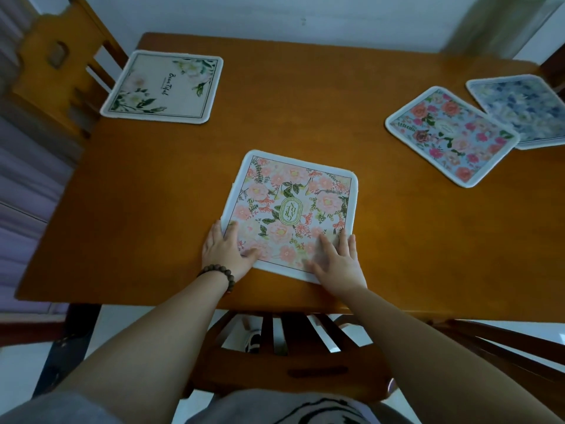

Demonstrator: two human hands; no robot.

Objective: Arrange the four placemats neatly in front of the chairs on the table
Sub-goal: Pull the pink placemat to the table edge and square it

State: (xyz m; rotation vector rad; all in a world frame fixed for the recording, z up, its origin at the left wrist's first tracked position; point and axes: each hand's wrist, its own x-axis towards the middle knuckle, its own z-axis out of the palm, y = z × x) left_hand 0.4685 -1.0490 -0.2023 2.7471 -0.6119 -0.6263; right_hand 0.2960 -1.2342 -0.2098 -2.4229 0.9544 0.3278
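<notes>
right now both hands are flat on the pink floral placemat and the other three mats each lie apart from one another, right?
Not quite. In the head view the left hand and right hand do press flat on the pink floral placemat, and the white placemat lies alone at far left. But the blue-and-pink floral placemat overlaps the blue placemat at far right.

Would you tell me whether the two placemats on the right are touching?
Touching: the head view shows the pink-rose placemat overlapping the blue floral placemat.
</notes>
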